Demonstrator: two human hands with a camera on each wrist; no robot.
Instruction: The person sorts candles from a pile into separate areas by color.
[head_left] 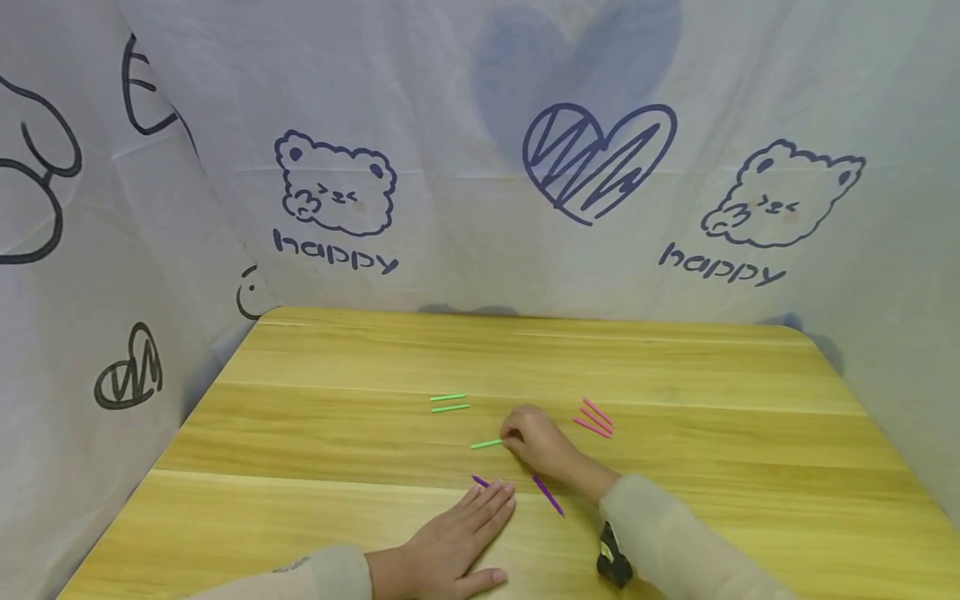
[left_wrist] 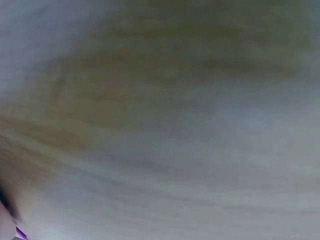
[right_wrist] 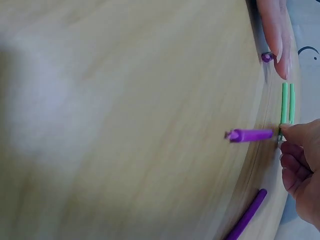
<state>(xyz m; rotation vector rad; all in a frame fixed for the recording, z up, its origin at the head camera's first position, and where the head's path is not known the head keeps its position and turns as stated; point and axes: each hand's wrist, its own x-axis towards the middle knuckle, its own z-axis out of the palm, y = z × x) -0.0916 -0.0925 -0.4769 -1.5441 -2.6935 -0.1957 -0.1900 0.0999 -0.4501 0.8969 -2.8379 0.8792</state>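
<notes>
My right hand (head_left: 540, 442) pinches one end of a thin green stick (head_left: 486, 444) at the middle of the table. Flat on the wood, my left hand (head_left: 461, 537) has straight fingers, their tips touching or covering a purple stick (head_left: 480, 481). Another purple stick (head_left: 548, 496) lies between the hands, below the right wrist. The right wrist view shows a purple stick (right_wrist: 250, 135) near the right hand (right_wrist: 305, 170), a second purple one lower down, and the end of another by the left fingers (right_wrist: 272, 30). The left wrist view is blurred, with a bit of purple in its corner.
Two green sticks (head_left: 450, 408) lie roughly parallel beyond the hands, to the left. Three pink sticks (head_left: 592, 427) lie slanted to the right. A black device (head_left: 615, 557) shows under the right sleeve. White printed cloth (head_left: 450, 250) hangs behind the wooden table (head_left: 712, 475).
</notes>
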